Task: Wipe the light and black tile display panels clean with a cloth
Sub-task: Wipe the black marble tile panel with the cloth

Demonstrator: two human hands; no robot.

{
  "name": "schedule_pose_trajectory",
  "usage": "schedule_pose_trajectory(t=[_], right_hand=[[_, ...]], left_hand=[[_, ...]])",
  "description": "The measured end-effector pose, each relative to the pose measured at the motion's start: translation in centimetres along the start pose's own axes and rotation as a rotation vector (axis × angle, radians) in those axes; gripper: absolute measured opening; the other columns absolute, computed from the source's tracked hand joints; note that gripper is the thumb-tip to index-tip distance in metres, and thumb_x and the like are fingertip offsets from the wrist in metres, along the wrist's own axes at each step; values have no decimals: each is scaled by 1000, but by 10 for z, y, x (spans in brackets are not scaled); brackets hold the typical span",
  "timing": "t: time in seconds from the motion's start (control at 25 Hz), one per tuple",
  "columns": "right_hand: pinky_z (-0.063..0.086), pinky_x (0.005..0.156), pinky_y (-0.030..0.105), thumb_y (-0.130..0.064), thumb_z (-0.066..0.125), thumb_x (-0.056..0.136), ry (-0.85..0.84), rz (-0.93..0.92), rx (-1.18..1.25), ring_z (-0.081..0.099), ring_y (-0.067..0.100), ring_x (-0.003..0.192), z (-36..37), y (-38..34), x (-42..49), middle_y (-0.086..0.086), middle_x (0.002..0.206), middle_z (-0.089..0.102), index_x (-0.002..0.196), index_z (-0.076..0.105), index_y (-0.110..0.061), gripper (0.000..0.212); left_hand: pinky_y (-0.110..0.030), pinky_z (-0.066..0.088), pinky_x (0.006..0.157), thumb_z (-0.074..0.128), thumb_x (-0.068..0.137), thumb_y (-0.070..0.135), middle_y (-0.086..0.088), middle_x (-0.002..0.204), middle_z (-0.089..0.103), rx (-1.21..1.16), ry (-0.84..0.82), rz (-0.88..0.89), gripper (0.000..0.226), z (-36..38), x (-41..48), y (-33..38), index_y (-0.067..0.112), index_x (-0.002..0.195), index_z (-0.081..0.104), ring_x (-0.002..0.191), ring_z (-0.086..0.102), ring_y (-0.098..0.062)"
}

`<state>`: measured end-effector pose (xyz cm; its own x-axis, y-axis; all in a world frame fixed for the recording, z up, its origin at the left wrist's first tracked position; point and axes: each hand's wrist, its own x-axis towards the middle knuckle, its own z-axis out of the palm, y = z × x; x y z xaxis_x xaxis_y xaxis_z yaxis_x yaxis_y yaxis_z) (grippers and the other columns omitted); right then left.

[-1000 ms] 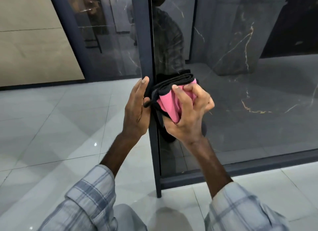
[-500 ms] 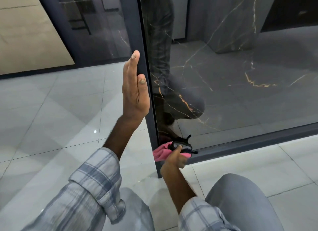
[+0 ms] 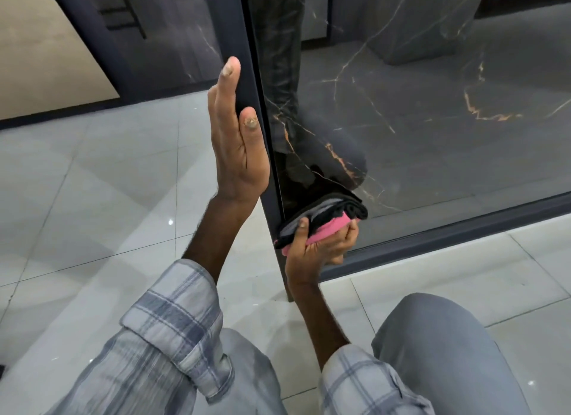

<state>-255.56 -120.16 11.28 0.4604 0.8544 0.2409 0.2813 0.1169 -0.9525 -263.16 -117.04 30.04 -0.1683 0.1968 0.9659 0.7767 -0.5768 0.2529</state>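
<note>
Folded pink-and-black cloth (image 3: 340,212), pressed against the lower left corner of the black tile panel (image 3: 417,130), just above its bottom rail (image 3: 463,226). The right hand (image 3: 321,250) grips the cloth from below, fingers and thumb curled round the wad. The left hand (image 3: 238,155) is spread flat, fingers straight and together, and rests against the outer side of the dark upright frame post (image 3: 244,59), apparently to brace the panel. The glossy veined face reflects the person's legs. The light tile panel (image 3: 40,53) stands at far left, well apart from both hands. Pale floor tiles (image 3: 92,198) and a grey-clad knee (image 3: 448,353) fill the near field.

Step in hand, by judgement: wiping the lowest band of the black panel. The next move calls for firm pressure while drawing the cloth rightward along the rail or up the face, keeping the fold flat against the gloss.
</note>
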Motion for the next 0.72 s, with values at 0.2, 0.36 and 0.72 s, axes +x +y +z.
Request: schedule_pose_trajectory(t=[0.2, 0.36, 0.72], right_hand=[[27, 112, 56, -59, 47, 101, -93, 963, 19, 42, 40, 138, 0, 46, -4, 13, 155, 33, 158, 24, -10, 78], [34, 113, 55, -51, 52, 103, -73, 1017, 143, 43, 39, 136, 0, 52, -5, 13, 150, 33, 155, 30, -11, 70], [40, 111, 50, -59, 50, 91, -92, 431, 120, 46, 32, 129, -22, -24, 23, 11, 151, 26, 159, 18, -9, 90]], left_hand=[[-23, 16, 126, 25, 115, 21, -28, 153, 29, 21, 22, 0, 42, 3, -4, -1, 28, 155, 36, 149, 18, 15], [-21, 19, 124, 25, 115, 24, -38, 151, 32, 21, 30, 35, 41, 2, 0, -1, 23, 154, 37, 148, 21, 14], [-40, 28, 119, 40, 111, 29, -40, 159, 28, 355, -178, -126, 47, -8, -26, 20, 10, 150, 22, 152, 30, -25]])
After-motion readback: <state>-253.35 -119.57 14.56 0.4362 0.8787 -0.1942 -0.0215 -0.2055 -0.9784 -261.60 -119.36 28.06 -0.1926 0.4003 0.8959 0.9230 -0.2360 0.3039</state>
